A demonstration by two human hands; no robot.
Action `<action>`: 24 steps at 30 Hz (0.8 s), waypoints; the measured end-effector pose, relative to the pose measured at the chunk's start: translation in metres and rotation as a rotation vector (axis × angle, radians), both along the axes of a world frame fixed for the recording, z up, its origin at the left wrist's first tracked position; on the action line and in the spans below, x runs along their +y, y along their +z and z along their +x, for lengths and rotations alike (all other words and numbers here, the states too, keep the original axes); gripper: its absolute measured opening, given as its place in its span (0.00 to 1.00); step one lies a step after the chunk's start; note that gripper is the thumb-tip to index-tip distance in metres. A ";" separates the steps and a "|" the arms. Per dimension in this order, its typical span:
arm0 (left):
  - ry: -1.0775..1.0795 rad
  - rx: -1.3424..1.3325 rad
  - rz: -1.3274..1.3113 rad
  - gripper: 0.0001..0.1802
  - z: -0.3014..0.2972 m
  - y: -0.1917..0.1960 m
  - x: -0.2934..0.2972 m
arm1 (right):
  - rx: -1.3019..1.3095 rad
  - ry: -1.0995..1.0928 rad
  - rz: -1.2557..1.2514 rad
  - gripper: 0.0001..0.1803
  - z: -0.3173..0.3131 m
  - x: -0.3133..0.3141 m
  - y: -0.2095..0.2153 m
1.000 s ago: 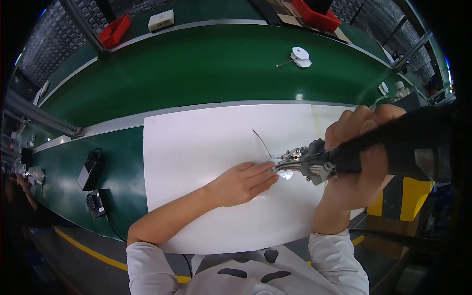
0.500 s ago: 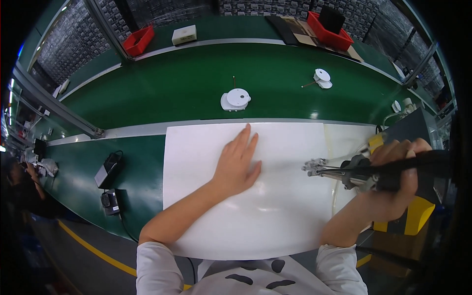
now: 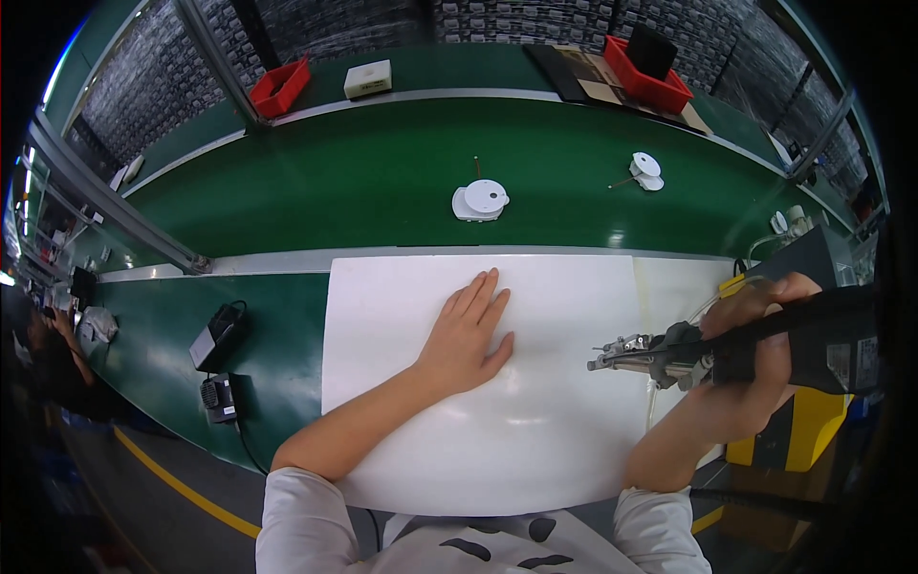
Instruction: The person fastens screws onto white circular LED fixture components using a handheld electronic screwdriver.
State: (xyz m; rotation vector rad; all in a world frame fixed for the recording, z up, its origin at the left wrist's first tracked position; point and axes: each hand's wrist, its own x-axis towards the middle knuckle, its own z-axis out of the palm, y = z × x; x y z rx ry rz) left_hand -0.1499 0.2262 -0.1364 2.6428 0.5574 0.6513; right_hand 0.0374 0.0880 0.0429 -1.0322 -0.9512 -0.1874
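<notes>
My left hand [image 3: 467,335] lies flat on a white board [image 3: 516,440], its fingers stretched out and pointing away from me. To the right, my right hand [image 3: 755,335] is wrapped round a black handheld tool [image 3: 684,354]. Its grey metal tip assembly points left, over the board's right part. I cannot tell whether the tip touches the board. Beyond the board, on a green belt, sits a round-topped white plastic part [image 3: 481,199] with a thin red wire sticking up from it. A similar white part [image 3: 646,170] lies farther right.
Left of the board are a black and grey power adapter [image 3: 218,335] and a small black device [image 3: 218,397]. Red bins [image 3: 279,88] and a white box [image 3: 368,78] stand on the far shelf. A grey and yellow machine [image 3: 813,421] is at the right edge.
The whole view has shifted slightly downward. My right hand has moved a little nearer with the tool, which is less blurred. The white parts have slid slightly right. My left hand stays flat.
</notes>
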 end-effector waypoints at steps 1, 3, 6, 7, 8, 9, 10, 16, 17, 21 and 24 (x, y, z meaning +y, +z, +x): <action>0.000 0.003 0.001 0.29 -0.001 0.000 0.001 | 0.007 0.009 0.002 0.19 0.000 0.000 -0.001; 0.002 0.007 0.007 0.29 -0.002 -0.001 0.003 | 0.014 0.022 0.003 0.20 -0.002 0.001 -0.002; -0.004 0.020 0.018 0.31 -0.005 0.000 0.006 | 0.038 0.025 -0.023 0.21 -0.006 0.002 -0.002; -0.011 0.028 0.022 0.33 -0.005 0.001 0.007 | 0.033 0.035 -0.017 0.21 -0.006 0.002 -0.003; -0.015 0.026 0.019 0.33 -0.005 0.003 0.007 | 0.027 0.045 -0.011 0.21 -0.006 0.002 -0.004; -0.033 -0.033 -0.006 0.36 -0.006 0.006 0.008 | 0.028 0.047 -0.011 0.21 -0.007 0.004 -0.005; -0.052 -0.093 -0.032 0.40 -0.007 0.006 0.009 | 0.027 0.038 -0.018 0.21 -0.009 0.004 -0.006; -0.282 -0.430 -0.319 0.50 -0.036 -0.023 0.027 | 0.068 -0.008 -0.030 0.20 -0.025 0.020 -0.011; -0.273 -0.428 -0.325 0.50 -0.040 -0.025 0.030 | 0.083 -0.046 -0.021 0.20 -0.027 0.024 -0.013; -0.366 -0.551 -0.412 0.50 -0.041 -0.029 0.039 | 0.019 -0.001 -0.049 0.20 -0.020 0.018 -0.016; -0.408 -0.614 -0.483 0.48 -0.045 -0.034 0.044 | 0.004 0.097 -0.089 0.19 -0.020 0.019 -0.019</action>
